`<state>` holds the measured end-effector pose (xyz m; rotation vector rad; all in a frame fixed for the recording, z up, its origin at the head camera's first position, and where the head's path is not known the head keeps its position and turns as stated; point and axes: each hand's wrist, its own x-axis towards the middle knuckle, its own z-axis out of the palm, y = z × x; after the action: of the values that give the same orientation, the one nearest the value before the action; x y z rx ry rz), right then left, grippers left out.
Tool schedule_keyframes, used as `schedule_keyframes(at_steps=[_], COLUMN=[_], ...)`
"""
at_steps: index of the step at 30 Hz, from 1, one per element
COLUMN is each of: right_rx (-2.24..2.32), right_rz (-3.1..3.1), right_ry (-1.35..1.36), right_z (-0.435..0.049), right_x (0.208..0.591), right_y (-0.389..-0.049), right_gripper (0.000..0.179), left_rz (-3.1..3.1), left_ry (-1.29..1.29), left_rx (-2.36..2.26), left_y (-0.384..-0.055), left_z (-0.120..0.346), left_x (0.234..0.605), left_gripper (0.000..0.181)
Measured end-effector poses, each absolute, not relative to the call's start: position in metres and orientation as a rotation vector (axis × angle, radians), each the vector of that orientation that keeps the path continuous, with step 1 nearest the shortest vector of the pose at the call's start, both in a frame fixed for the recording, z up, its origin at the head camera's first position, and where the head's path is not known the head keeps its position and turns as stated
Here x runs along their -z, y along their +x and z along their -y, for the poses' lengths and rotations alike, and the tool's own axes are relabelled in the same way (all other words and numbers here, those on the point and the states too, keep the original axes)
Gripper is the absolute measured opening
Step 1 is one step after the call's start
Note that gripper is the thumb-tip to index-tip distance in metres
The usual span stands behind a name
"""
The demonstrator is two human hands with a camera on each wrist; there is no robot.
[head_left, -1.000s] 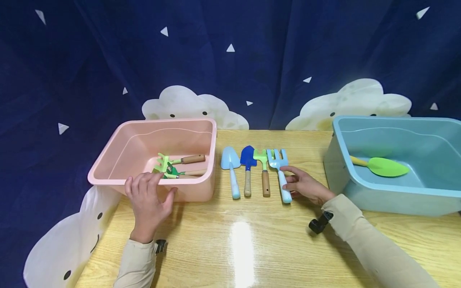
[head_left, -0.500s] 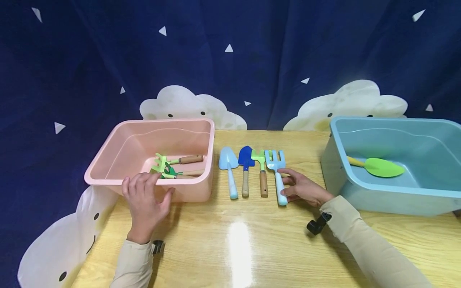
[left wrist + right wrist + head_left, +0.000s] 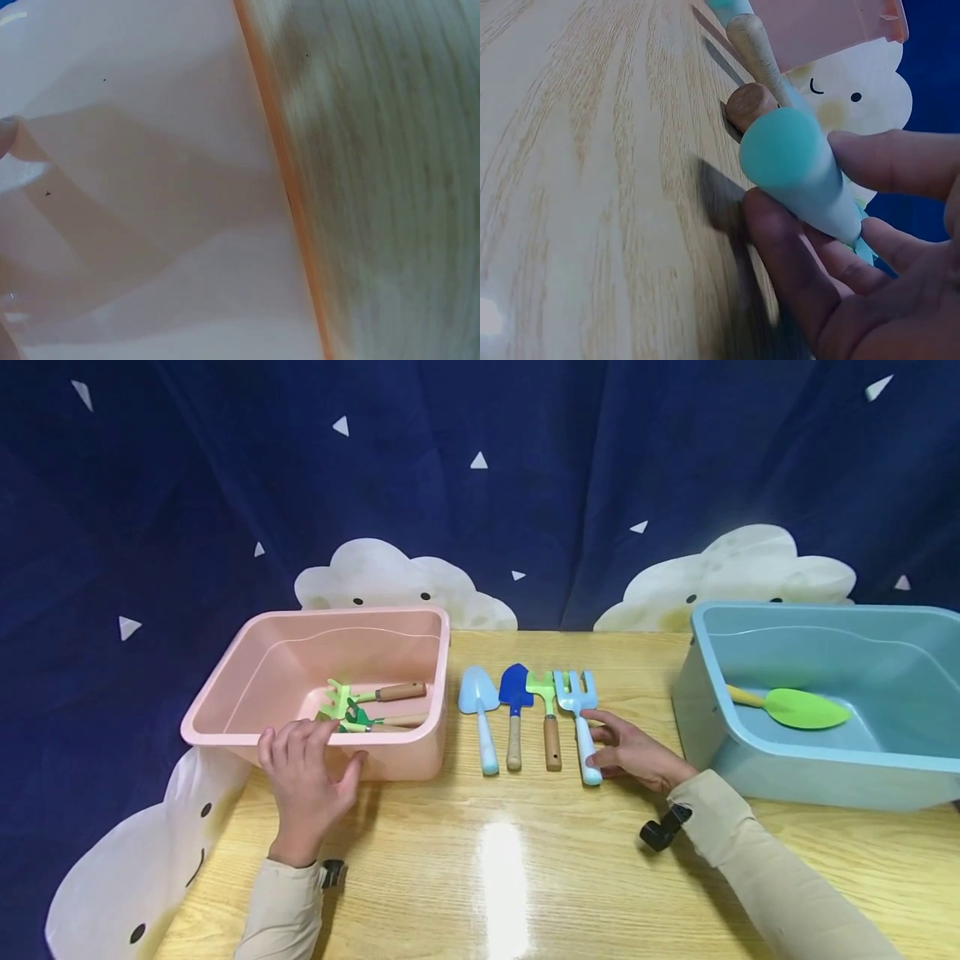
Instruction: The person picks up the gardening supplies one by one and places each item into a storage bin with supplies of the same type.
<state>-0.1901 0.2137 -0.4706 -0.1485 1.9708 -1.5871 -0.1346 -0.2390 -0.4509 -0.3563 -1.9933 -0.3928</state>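
In the head view my left hand [image 3: 307, 785] grips the front rim of the pink bin [image 3: 390, 762], fingers over the edge and thumb against the outer wall. My right hand [image 3: 633, 752] holds a light blue hand fork [image 3: 576, 701] by its handle, coming from the right. The right wrist view shows the handle's teal end [image 3: 780, 148] between thumb and fingers, close above the table. To the fork's left lie a small green fork [image 3: 552, 743] with a brown handle, a dark blue spade [image 3: 515, 685] and a light blue trowel [image 3: 478, 689], in a row.
Inside the pink bin are a light green rake [image 3: 337, 700] and other green tools with wooden handles. A blue bin [image 3: 825, 785] stands right, with a green trowel [image 3: 806, 708] in it. A dark blue curtain [image 3: 555, 493] hangs behind the wooden table [image 3: 420, 877].
The light blue fork's handle end has shifted slightly left and nearer with my right hand. My left hand stays at the pink bin's rim.
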Motion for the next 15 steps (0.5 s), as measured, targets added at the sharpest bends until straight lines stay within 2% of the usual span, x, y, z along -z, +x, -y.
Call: schedule_keyframes(at_steps=[15], right_rx=[1.623], right_rz=[-2.0], right_ry=[-0.134], right_z=[-0.2153], right_x=[0.4675], right_y=[-0.1865], right_gripper=[0.087], left_rz=[2.017], left_ry=[-0.344], left_rx=[0.393], left_y=[-0.1327], left_z=[0.2394], left_x=[0.4507], left_gripper=[0.049])
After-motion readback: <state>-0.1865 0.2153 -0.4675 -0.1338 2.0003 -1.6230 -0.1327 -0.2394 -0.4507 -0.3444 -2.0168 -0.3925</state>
